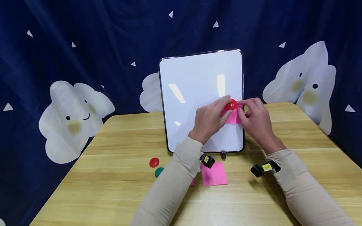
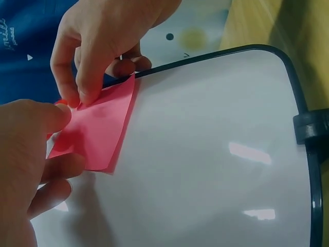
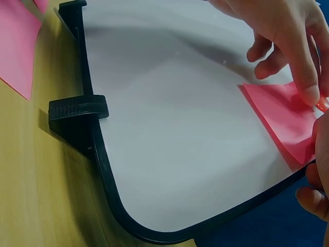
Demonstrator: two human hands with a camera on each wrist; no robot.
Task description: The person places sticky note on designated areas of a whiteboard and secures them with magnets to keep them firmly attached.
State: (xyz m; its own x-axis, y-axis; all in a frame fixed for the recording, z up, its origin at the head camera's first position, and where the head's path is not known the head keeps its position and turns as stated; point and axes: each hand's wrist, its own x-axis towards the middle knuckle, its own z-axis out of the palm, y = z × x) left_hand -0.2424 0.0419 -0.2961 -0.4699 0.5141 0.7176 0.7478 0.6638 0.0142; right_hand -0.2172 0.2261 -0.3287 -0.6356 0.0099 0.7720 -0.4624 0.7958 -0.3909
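Note:
A pink sticky note [image 1: 233,117] lies against the right side of a standing whiteboard [image 1: 188,73]. With thumb and fingers, my left hand [image 1: 207,119] grips a round red magnet [image 1: 232,104] over the note's upper part. My right hand [image 1: 258,121] pinches the note's upper right edge, beside the board's dark frame. In the left wrist view, the lower edge of the note [image 2: 100,131] stands slightly off the white surface, and the fingers partly cover the magnet. The right wrist view shows both hands close together at the note [image 3: 282,116].
On the wooden table [image 1: 121,147] lie another red magnet [image 1: 154,162], a green magnet [image 1: 159,172] partly behind the left sleeve, and a pink note [image 1: 214,174]. A black clip foot [image 3: 77,110] supports the board's lower edge. Behind hangs a dark blue curtain [image 1: 118,31].

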